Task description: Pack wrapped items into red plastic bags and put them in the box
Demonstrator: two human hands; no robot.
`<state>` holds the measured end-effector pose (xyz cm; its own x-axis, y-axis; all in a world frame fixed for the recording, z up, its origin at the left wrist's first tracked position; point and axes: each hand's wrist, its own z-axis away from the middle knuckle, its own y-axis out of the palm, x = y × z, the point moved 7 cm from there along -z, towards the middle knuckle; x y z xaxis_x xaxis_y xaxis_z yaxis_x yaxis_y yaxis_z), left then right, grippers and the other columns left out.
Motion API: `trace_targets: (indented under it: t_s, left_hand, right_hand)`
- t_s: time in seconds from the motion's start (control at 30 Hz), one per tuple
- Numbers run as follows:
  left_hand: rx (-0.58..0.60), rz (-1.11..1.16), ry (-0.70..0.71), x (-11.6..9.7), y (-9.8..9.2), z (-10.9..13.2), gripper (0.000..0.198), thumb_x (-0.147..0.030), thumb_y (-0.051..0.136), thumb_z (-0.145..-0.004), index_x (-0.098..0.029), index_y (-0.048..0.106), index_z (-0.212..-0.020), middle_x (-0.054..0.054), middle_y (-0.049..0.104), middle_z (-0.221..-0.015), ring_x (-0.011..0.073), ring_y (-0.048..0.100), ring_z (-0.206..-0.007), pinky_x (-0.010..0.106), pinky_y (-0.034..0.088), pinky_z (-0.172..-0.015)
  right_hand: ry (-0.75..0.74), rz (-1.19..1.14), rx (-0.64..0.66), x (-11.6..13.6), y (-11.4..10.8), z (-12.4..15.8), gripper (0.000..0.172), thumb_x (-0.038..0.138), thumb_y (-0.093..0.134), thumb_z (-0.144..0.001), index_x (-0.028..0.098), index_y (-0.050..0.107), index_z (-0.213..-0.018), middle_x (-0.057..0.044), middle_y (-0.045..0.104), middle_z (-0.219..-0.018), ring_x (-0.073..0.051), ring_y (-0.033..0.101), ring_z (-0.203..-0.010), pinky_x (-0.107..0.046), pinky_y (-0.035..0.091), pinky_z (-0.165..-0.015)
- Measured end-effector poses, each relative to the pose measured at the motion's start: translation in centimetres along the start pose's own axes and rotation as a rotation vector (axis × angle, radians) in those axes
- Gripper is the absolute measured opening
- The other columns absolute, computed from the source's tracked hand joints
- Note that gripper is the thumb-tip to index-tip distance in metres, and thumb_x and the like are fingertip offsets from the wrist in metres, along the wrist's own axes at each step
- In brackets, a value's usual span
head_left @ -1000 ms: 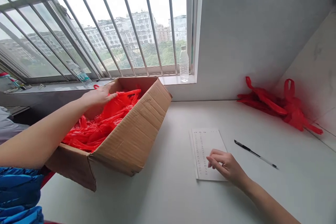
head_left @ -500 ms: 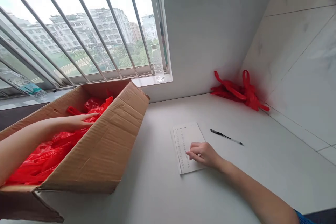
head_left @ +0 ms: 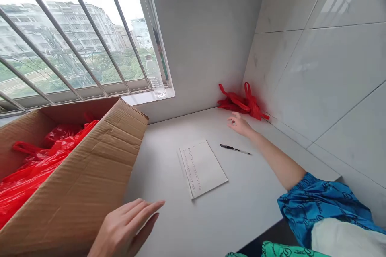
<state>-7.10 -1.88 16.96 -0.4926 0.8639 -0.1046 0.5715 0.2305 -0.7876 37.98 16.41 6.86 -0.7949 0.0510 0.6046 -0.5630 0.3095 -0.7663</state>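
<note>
**Right hand out toward the red bags in the corner, left hand at the box**

We note the white tabletop (head_left: 187,225) running up to a grey wall and a tiled side wall. On its left stands the large open brown cardboard box (head_left: 87,180), filled with crumpled red plastic bags (head_left: 33,168); its near side wall faces us.

Our left hand (head_left: 126,227) is low in the view, fingers stretched and close together, palm toward the box's near wall. It grips nothing; whether it touches the cardboard we cannot tell.

Our right arm, in a blue patterned sleeve (head_left: 316,204), reaches across the table. The right hand (head_left: 240,124) is spread, fingers apart and empty, just short of the small heap of red plastic bags (head_left: 241,102) lying in the far corner where the two walls meet. Hand and heap are near, not touching.

Between the two hands lies the white printed paper sheet (head_left: 202,166), flat on the table. The slim black pen (head_left: 235,149) lies just right of it, beside the right forearm.

On the window sill stands a clear plastic water bottle (head_left: 154,76), behind the barred window (head_left: 75,40).
</note>
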Motion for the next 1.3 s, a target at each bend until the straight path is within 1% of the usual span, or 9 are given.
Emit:
trace_targets:
  t_s: [0.13,0.27,0.5,0.63,0.8,0.97,1.1,1.2,1.3]
  left_hand:
    - [0.282,0.126,0.012,0.6,9.0,1.5,0.023,-0.013,0.047,-0.097,-0.023,0.063,-0.112,-0.002,0.064,-0.068,0.0106,0.06,-0.058,0.021,0.043,-0.054]
    - [0.391,0.209,-0.012,0.2,13.6,3.1,0.025,-0.015,0.044,-0.097,-0.024,0.065,-0.107,0.003,0.067,-0.078,0.0142,0.064,-0.068,0.022,0.043,-0.059]
    - [0.42,0.327,-0.109,1.2,14.3,3.8,0.027,-0.018,0.042,-0.099,-0.023,0.067,-0.105,0.005,0.066,-0.079,0.0151,0.064,-0.072,0.022,0.042,-0.06]
    - [0.432,0.371,-0.136,1.4,14.3,3.8,0.028,-0.019,0.041,-0.099,-0.023,0.068,-0.104,0.004,0.066,-0.079,0.0142,0.063,-0.07,0.021,0.042,-0.06]
    - [0.398,0.45,-0.25,2.5,13.2,3.3,0.028,-0.023,0.042,-0.099,-0.022,0.068,-0.107,0.003,0.067,-0.077,0.0128,0.062,-0.066,0.02,0.043,-0.057]
    - [0.211,0.609,-0.612,6.4,11.2,1.8,0.028,-0.037,0.049,-0.098,-0.022,0.068,-0.112,0.004,0.071,-0.085,0.0148,0.065,-0.076,0.022,0.049,-0.065]
    - [-0.019,0.757,-0.812,9.3,9.9,0.3,0.04,-0.048,0.052,-0.094,-0.019,0.064,-0.118,0.009,0.069,-0.102,0.0182,0.065,-0.087,0.028,0.053,-0.074]
    - [-0.077,0.755,-0.849,9.7,9.2,-0.5,0.041,-0.049,0.05,-0.095,-0.018,0.062,-0.119,0.011,0.066,-0.112,0.0203,0.063,-0.096,0.031,0.053,-0.079]
    - [0.049,0.7,-0.747,7.5,9.0,-1.5,0.04,-0.048,0.046,-0.097,-0.021,0.062,-0.121,0.011,0.063,-0.122,0.0221,0.06,-0.107,0.033,0.051,-0.087]
  right_hand:
    - [0.172,0.055,-0.139,-4.2,-2.8,-4.1,0.04,0.031,0.062,-0.087,0.016,0.064,-0.123,-0.016,0.016,-0.162,-0.034,0.056,-0.125,-0.049,0.041,-0.109]
    - [0.232,0.023,-0.164,-6.1,-4.2,-5.3,0.048,0.032,0.073,-0.078,0.012,0.065,-0.121,-0.023,0.035,-0.153,-0.041,0.052,-0.129,-0.053,0.041,-0.109]
    - [0.03,-0.125,-0.334,-3.2,-8.5,-5.8,0.049,0.039,0.068,-0.083,0.014,0.063,-0.125,-0.018,0.054,-0.138,-0.03,0.057,-0.125,-0.045,0.041,-0.112]
    - [-0.144,-0.26,-0.432,1.7,-12.5,-5.3,0.043,0.042,0.057,-0.091,0.023,0.059,-0.13,-0.009,0.049,-0.144,-0.023,0.058,-0.125,-0.04,0.047,-0.109]
    - [-0.425,-0.604,-0.39,9.9,-14.8,-0.4,0.03,0.042,0.064,-0.091,0.028,0.068,-0.118,-0.004,0.056,-0.138,-0.024,0.058,-0.124,-0.043,0.052,-0.105]
    - [-0.449,-0.711,-0.163,15.9,-12.3,5.1,0.03,0.047,0.059,-0.094,0.03,0.069,-0.117,-0.003,0.058,-0.136,-0.025,0.06,-0.121,-0.043,0.055,-0.1]
    - [-0.473,-0.649,0.13,17.9,-8.0,8.3,0.031,0.049,0.061,-0.093,0.028,0.074,-0.111,-0.006,0.065,-0.126,-0.025,0.063,-0.114,-0.041,0.056,-0.094]
    - [-0.461,-0.486,0.443,17.7,-3.6,10.6,0.03,0.049,0.06,-0.093,0.028,0.077,-0.107,-0.006,0.069,-0.117,-0.025,0.066,-0.105,-0.038,0.057,-0.086]
    - [-0.422,-0.414,0.599,16.7,-0.6,12.2,0.031,0.048,0.058,-0.095,0.028,0.077,-0.108,-0.005,0.07,-0.117,-0.024,0.067,-0.1,-0.037,0.056,-0.083]
